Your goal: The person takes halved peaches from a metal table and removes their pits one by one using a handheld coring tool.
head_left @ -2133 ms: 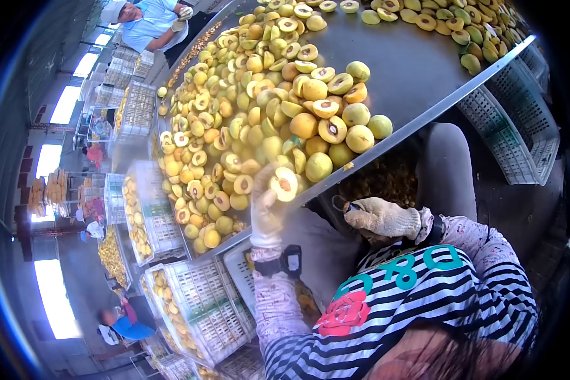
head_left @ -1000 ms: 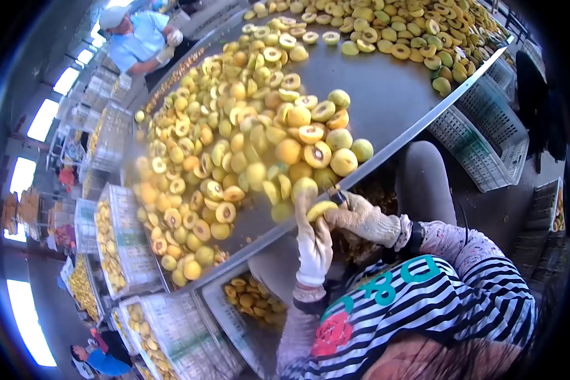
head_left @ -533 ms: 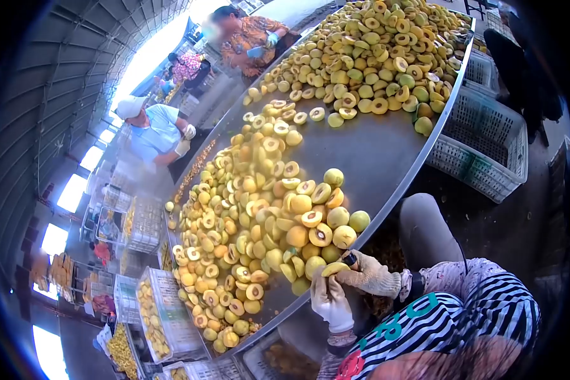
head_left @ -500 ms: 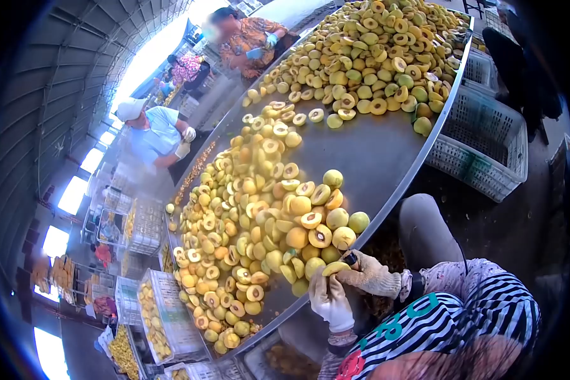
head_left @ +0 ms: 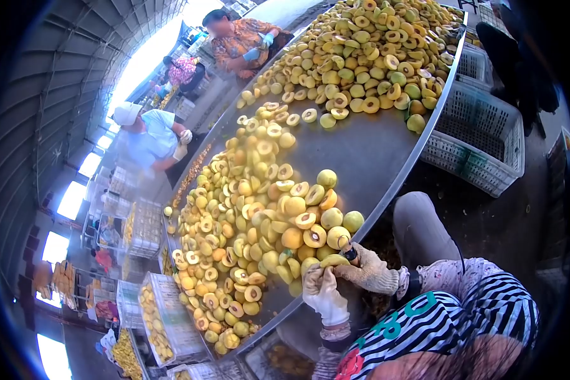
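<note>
Both of my hands wear pale gloves and meet at the near edge of the metal table point(head_left: 354, 152). My left hand point(head_left: 325, 296) has its fingers closed on a yellow-green fruit half point(head_left: 334, 260). My right hand point(head_left: 368, 270) is wrapped round a small dark-handled tool point(head_left: 349, 252) with a wire loop at its tip, held against the same fruit half. Just beyond them lies a heap of halved fruit point(head_left: 266, 221), some halves showing brown pits or hollows. Whether a pit sits in the held half is hidden.
A larger fruit pile point(head_left: 373, 57) covers the table's far end. White crates point(head_left: 478, 142) stand at the right, and fruit-filled crates point(head_left: 171, 316) at the lower left. Across the table are a person in light blue point(head_left: 155, 136) and a person in orange patterned clothing point(head_left: 240, 44).
Since the earliest frame, my left hand has come from the heap to my right hand with a fruit half. The view has tilted up, showing more of the table; lately both hands shifted slightly left.
</note>
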Demonstrator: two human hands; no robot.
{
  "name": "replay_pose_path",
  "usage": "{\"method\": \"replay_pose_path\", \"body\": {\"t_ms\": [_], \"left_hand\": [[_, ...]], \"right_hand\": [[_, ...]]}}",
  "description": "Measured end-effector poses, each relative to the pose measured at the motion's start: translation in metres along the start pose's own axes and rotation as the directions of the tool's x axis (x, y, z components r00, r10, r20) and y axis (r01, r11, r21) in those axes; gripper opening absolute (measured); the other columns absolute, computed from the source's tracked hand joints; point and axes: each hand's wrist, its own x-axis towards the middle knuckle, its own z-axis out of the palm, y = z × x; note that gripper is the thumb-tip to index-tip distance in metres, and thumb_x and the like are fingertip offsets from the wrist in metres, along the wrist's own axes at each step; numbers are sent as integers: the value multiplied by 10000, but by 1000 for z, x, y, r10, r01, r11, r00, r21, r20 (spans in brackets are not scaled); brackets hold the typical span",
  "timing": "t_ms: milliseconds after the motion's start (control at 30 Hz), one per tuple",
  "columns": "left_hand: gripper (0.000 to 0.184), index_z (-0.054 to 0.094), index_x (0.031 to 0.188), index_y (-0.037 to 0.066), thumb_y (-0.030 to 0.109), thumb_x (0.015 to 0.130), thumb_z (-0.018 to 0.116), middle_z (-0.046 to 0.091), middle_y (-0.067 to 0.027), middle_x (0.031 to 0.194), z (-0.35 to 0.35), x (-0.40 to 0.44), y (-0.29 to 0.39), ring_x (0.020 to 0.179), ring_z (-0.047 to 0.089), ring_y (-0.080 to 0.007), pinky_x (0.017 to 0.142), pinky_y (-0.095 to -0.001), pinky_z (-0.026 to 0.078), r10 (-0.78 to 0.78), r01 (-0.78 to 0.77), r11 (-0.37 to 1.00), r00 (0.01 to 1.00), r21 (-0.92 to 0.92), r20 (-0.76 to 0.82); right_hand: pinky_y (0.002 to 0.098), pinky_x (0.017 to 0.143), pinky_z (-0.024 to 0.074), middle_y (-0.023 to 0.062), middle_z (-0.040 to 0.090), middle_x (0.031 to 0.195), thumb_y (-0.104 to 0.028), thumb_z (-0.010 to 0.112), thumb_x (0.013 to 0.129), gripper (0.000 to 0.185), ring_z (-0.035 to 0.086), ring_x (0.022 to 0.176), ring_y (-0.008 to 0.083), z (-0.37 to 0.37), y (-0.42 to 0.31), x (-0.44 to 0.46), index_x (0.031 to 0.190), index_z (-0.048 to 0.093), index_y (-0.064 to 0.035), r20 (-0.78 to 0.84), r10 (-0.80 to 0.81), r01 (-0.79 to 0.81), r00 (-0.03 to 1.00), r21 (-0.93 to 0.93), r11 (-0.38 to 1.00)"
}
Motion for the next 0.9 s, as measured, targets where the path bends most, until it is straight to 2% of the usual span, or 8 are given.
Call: {"method": "replay_pose_path", "body": {"t_ms": [67, 167, 300, 433, 567, 667, 733, 900], "left_hand": [[184, 668, 1020, -35, -83, 843, 667, 647, -131, 1135, 0, -1, 2, 1001, 626, -229, 879, -314, 523, 14, -14, 1000, 1000, -27, 18], [165, 673, 962, 12, -55, 812, 690, 652, -131, 1046, 3, 1, 12, 1020, 598, -272, 915, -394, 485, 471, -520, 594, 843, 614, 258], [118, 675, 907, 50, 11, 808, 726, 657, -98, 1002, 6, -9, 34, 1034, 575, -314, 936, -429, 452, 530, -674, 404, 724, 619, 443], [162, 694, 910, 111, 122, 794, 808, 681, -42, 1062, -11, -24, 29, 1081, 582, -306, 993, -427, 449, 421, -695, 504, 716, 512, 557], [383, 702, 1035, 12, 296, 1048, 445, 678, -122, 1094, -35, -23, 39, 1016, 634, -257, 987, -389, 486, 82, -83, 959, 997, 272, 14], [412, 550, 1345, 3, 284, 1070, 425, 587, -147, 1306, -31, -17, 45, 1128, 604, -248, 993, -340, 491, -309, 375, 908, 900, -185, 306], [401, 524, 1336, -20, 261, 1066, 426, 588, -158, 1322, -30, -15, 44, 1141, 601, -260, 1007, -360, 494, -339, 365, 930, 898, -45, 279], [449, 584, 1265, 34, 416, 1066, 455, 654, -92, 1158, -51, -1, 30, 1086, 633, -224, 973, -395, 524, -516, 506, 783, 853, -362, 76]], "right_hand": [[252, 598, 479, 53, 660, 827, -246, 727, 924, 395, 595, 657, 106, 0, -4, -1, 1240, 582, -58, 16, 26, -25, 1000, -28, 999], [247, 498, 437, 44, 635, 729, -260, 704, 941, 314, 566, 549, 106, -3, -15, 0, 1148, 596, -51, 172, 303, -333, 937, 183, 925], [246, 414, 370, 11, 567, 596, -302, 666, 966, 265, 501, 444, 108, -7, -11, 7, 965, 631, -39, 261, 467, -526, 845, 243, 815], [270, 450, 411, 25, 559, 604, -319, 667, 962, 282, 502, 465, 111, 4, -16, 12, 857, 646, -58, 220, 462, -512, 859, 385, 768], [264, 422, 368, 17, 499, 554, -348, 669, 961, 323, 479, 431, 131, -13, -22, 15, 825, 629, -58, 424, 484, -613, 765, 250, 750], [268, 518, 445, 37, 579, 655, -363, 688, 960, 320, 549, 540, 133, -1, -26, 8, 1050, 684, -56, 556, 439, -442, 706, -138, 886], [316, 834, 509, 89, 673, 988, -363, 693, 960, 472, 633, 915, 178, 10, 6, -1, 1273, 585, -26, 491, 138, -63, 860, -166, 984], [251, 544, 449, 27, 591, 771, -375, 561, 1033, 405, 554, 626, 101, 4, -16, -1, 1248, 574, -32, 496, 314, -366, 810, 9, 930]]}}
